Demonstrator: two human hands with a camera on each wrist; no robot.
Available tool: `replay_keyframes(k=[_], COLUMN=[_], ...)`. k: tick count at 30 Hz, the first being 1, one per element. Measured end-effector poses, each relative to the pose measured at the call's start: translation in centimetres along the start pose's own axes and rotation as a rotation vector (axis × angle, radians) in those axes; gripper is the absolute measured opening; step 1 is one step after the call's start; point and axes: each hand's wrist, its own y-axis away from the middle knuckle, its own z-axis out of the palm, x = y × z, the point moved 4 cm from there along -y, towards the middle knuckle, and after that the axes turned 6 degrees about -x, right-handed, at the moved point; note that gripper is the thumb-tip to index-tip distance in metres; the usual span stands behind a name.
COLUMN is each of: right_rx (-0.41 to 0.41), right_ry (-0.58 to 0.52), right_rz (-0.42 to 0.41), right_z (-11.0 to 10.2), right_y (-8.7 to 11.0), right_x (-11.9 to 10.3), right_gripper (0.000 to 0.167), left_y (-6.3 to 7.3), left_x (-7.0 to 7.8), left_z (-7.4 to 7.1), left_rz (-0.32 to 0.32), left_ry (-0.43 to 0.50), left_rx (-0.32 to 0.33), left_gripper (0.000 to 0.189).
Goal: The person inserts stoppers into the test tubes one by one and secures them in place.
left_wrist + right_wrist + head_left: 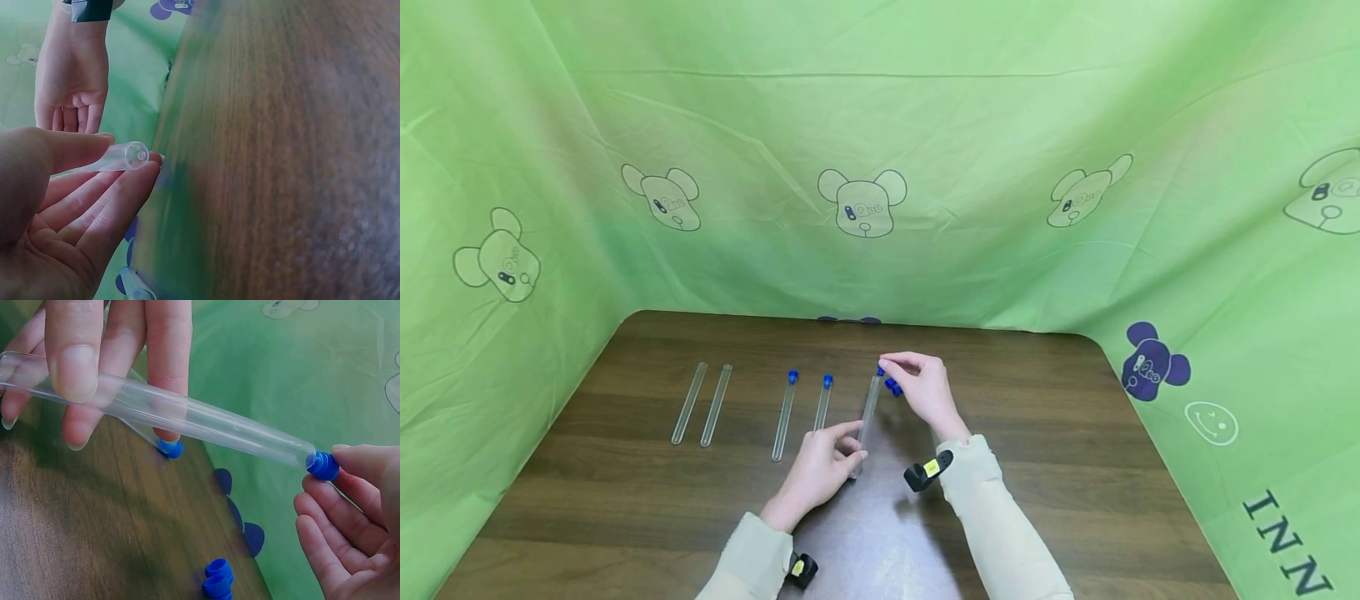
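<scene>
Between thumb and fingers, my left hand [823,467] pinches a clear test tube [212,422] near its rounded end. My right hand [925,390] pinches a blue cap [324,465] by thumb and fingertips. The cap meets the tube's open mouth, with part of its narrow end inside the rim in the right wrist view. Seen from the left wrist, the tube's rounded bottom [136,155] points at the camera. Just left of the held tube lies a capped test tube [823,404], its lower part hidden behind my left hand.
Another capped test tube [784,421] lies farther left. Two uncapped tubes, one here [689,404] and one beside it [717,407], lie at the far left. Loose blue caps [893,387] sit under my right hand. Green cloth [865,275] stands around the wooden table [1037,400].
</scene>
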Motion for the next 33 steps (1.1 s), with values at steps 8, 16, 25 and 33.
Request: replay_keyframes(k=[8, 16, 25, 33], right_rx=[-0.012, -0.046, -0.078, -0.091], right_ry=[0.003, 0.014, 0.041, 0.001], right_rz=[0.005, -0.005, -0.026, -0.014], right_z=[0.1, 0.4, 0.8, 1.2], right_y=[0.0, 0.1, 0.3, 0.4], right_x=[0.2, 0.3, 0.1, 0.4], right_gripper=[0.022, 0.019, 0.02, 0.022], left_y=[-0.1, -0.1, -0.1, -0.2], left_x=[0.1, 0.2, 0.5, 0.5], left_z=[0.1, 0.1, 0.0, -0.2], left_rz=[0.005, 0.003, 0.012, 0.013], left_ry=[-0.014, -0.012, -0.015, -0.024], left_rx=[0.004, 0.005, 0.009, 0.013], left_gripper=[0.043, 0.042, 0.042, 0.042])
